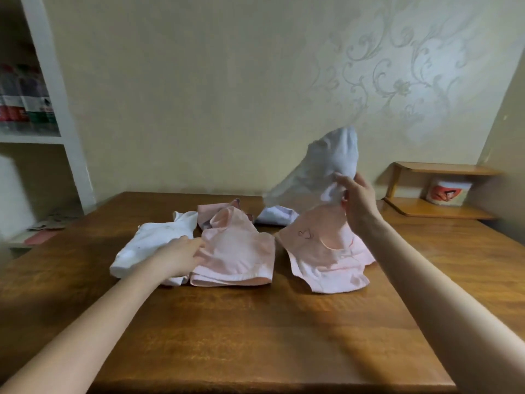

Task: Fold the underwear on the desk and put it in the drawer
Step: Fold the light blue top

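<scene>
Several pieces of underwear lie on the wooden desk [255, 331]. My right hand [356, 199] is raised above the desk and grips a pale blue-white piece [315, 169], which hangs blurred in the air. Below it lies a pink piece with a small heart mark [321, 257]. My left hand [181, 253] rests flat where a white piece [147, 243] meets a pink piece [238, 254]. Another pink piece [213, 213] and a white-lilac piece [277, 216] lie behind them.
A small wooden two-tier shelf [437, 210] with a white tub [447, 191] stands at the desk's far right by the wall. A white bookcase [56, 109] with blurred items stands at the left. No drawer is in view.
</scene>
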The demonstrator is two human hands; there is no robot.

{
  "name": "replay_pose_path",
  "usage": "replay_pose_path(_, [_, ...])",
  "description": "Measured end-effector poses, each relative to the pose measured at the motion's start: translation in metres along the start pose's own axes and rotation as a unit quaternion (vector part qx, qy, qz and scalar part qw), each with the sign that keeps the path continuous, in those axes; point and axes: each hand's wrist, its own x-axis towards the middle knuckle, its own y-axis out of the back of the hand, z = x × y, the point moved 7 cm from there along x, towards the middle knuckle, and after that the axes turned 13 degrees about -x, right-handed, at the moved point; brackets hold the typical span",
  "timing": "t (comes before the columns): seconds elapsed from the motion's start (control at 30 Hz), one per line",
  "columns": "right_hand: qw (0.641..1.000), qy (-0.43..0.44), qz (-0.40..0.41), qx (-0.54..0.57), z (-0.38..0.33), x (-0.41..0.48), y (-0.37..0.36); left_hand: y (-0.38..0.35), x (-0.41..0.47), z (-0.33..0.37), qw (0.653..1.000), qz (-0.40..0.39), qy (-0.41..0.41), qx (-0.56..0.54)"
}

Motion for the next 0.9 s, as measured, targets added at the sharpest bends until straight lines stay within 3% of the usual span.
replay_pose_path(0.07, [0.993,-0.027,-0.090,0.077,-0.005,-0.002,-0.017,0.022,-0.001,0.031,0.988,0.124,-0.073,-0.063])
replay_pose_path(0.13, [0.976,-0.038,-0.164,0.136,-0.009,-0.010,-0.034,0.033,-0.002,0.064,0.949,0.186,-0.155,-0.200])
replay_pose_path(0.23, [0.954,-0.057,-0.233,0.178,-0.013,-0.025,-0.049,0.034,0.002,0.101,0.887,0.123,-0.155,-0.417])
replay_pose_path(0.3, [0.949,-0.054,-0.263,0.164,-0.018,-0.033,-0.056,0.031,0.008,0.122,0.782,0.013,-0.147,-0.605])
replay_pose_path(0.37, [0.951,-0.039,-0.294,0.087,-0.017,-0.038,-0.060,0.029,0.022,0.126,0.702,-0.026,-0.128,-0.700])
replay_pose_path(0.47, [0.940,-0.025,-0.319,-0.119,-0.001,-0.043,-0.055,0.031,0.041,0.112,0.698,0.057,-0.083,-0.709])
replay_pose_path(0.53, [0.903,0.001,-0.293,-0.314,0.017,-0.042,-0.042,0.032,0.045,0.102,0.671,0.095,-0.056,-0.733])
replay_pose_path(0.6, [0.786,0.035,-0.305,-0.536,0.047,-0.043,-0.033,0.031,0.048,0.098,0.646,0.083,-0.066,-0.756])
replay_pose_path(0.63, [0.726,0.035,-0.327,-0.604,0.065,-0.046,-0.031,0.029,0.049,0.099,0.642,0.067,-0.079,-0.760])
replay_pose_path(0.67, [0.693,0.027,-0.335,-0.638,0.080,-0.046,-0.028,0.029,0.048,0.101,0.641,0.055,-0.091,-0.761])
replay_pose_path(0.73, [0.710,0.038,-0.272,-0.648,0.089,-0.036,-0.021,0.030,0.045,0.106,0.640,0.035,-0.111,-0.760])
replay_pose_path(0.83, [0.699,0.080,-0.155,-0.693,0.092,-0.016,-0.005,0.031,0.043,0.115,0.642,0.002,-0.128,-0.756])
replay_pose_path(0.9, [0.779,0.078,-0.086,-0.616,0.080,-0.010,0.000,0.032,0.040,0.122,0.637,-0.022,-0.137,-0.758])
